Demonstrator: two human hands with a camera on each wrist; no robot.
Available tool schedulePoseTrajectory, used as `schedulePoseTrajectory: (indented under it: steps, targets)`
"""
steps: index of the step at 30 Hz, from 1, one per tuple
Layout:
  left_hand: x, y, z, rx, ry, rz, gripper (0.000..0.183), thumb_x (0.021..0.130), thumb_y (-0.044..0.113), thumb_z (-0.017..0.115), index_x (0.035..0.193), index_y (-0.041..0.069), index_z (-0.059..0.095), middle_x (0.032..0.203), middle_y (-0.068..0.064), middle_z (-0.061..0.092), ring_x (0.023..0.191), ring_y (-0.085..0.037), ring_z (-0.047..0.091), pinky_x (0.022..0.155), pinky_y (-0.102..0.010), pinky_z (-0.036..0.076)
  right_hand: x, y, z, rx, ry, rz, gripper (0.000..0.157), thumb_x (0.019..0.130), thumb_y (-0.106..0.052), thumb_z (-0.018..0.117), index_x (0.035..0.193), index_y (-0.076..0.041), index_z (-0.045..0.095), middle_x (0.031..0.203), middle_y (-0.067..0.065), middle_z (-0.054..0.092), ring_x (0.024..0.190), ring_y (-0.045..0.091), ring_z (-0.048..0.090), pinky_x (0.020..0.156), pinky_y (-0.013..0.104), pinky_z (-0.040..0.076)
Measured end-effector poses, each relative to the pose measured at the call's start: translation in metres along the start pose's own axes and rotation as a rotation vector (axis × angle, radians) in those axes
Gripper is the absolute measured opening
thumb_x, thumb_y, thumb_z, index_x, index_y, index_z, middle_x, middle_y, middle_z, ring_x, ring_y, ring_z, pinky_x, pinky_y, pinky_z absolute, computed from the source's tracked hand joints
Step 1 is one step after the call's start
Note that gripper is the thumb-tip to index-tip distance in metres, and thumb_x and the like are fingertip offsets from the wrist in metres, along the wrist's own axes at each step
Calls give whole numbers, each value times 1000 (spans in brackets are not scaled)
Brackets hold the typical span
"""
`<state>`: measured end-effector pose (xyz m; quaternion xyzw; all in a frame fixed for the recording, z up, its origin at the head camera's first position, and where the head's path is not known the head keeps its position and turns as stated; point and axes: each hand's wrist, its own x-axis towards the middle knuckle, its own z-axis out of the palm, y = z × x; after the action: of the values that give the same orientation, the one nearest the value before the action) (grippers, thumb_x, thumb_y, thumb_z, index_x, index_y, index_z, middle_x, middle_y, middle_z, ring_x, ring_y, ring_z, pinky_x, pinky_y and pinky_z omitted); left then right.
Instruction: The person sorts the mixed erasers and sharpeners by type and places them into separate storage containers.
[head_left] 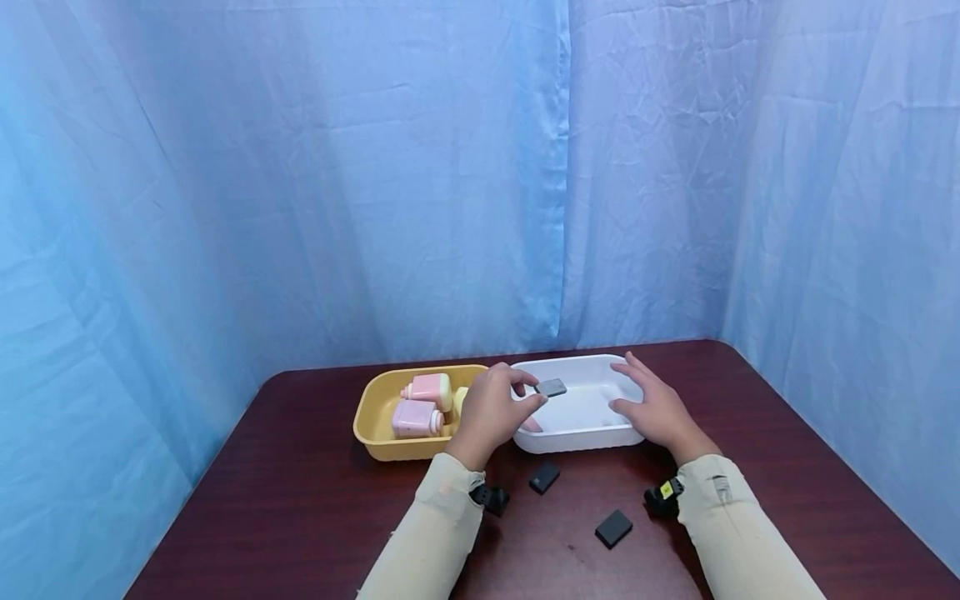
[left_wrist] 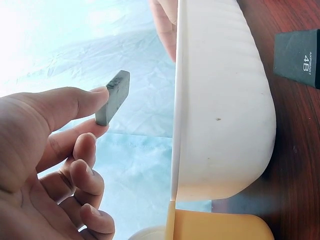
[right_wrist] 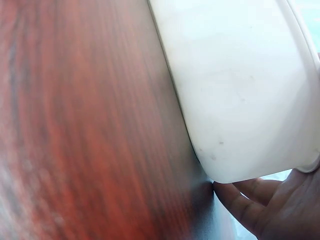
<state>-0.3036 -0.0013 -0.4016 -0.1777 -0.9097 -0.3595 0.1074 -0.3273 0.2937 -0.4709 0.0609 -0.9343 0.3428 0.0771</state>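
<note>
My left hand [head_left: 491, 412] pinches a grey eraser [left_wrist: 114, 97] between thumb and index finger, above the left part of a white plastic basin [head_left: 577, 442]. The other fingers are loosely bent. At the basin's right end, my right hand [head_left: 660, 410] holds the rim; thumb and upper fingers reach over it, and other fingers lie along the outer wall in the right wrist view. Two black blocks lie on the table before the basin: one [head_left: 544, 477] close to it, marked 4B in the left wrist view, the other [head_left: 614, 528] nearer me.
A yellow basin [head_left: 375, 450] stands left of the white one, with a pink bottle [head_left: 429, 389] and a light purple bottle [head_left: 414, 418] lying in it. Something pink [head_left: 531, 423] shows inside the white basin. Blue curtains [head_left: 450, 183] surround the dark red table [head_left: 300, 500].
</note>
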Motion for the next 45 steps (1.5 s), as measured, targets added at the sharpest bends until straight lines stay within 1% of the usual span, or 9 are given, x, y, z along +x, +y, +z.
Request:
schedulePoseTrajectory:
  steps: [11, 18, 26, 35, 45]
  targets:
    - [1, -1, 1, 3, -1, -13, 23, 87, 35, 84, 103, 19, 82, 89, -1, 65, 76, -12, 52, 64, -25, 43, 1, 2, -1, 3, -8, 3, 66, 97, -22, 68, 158, -14, 44, 174, 11, 17, 155, 46, 22, 117, 71, 25]
    - [0, -2, 1, 0, -13, -18, 23, 87, 34, 84, 103, 18, 82, 92, -5, 67, 78, -12, 52, 65, -26, 43, 0, 1, 0, 3, -5, -5, 66, 96, -22, 68, 157, -14, 45, 173, 13, 18, 154, 47, 23, 116, 72, 25]
    - [0, -2, 1, -7, -10, -14, 22, 87, 34, 84, 102, 18, 82, 88, 1, 63, 78, -12, 53, 65, -26, 44, 0, 0, 0, 5, -7, 0, 65, 97, -22, 69, 157, -14, 45, 173, 12, 18, 155, 46, 23, 117, 70, 25]
    - [-1, -1, 1, 0, -17, -31, 22, 89, 34, 82, 105, 19, 82, 89, 2, 63, 80, -12, 53, 67, -26, 44, -1, 0, -2, 6, -10, 4, 65, 97, -20, 69, 157, -14, 45, 173, 12, 18, 154, 47, 23, 116, 71, 25]
    - [0, -2, 3, 4, -1, -32, 22, 90, 32, 81, 108, 18, 82, 89, 1, 64, 77, -12, 52, 65, -25, 44, -1, -1, -2, 5, -11, 1, 66, 96, -21, 69, 157, -14, 45, 173, 13, 18, 154, 47, 24, 116, 71, 26]
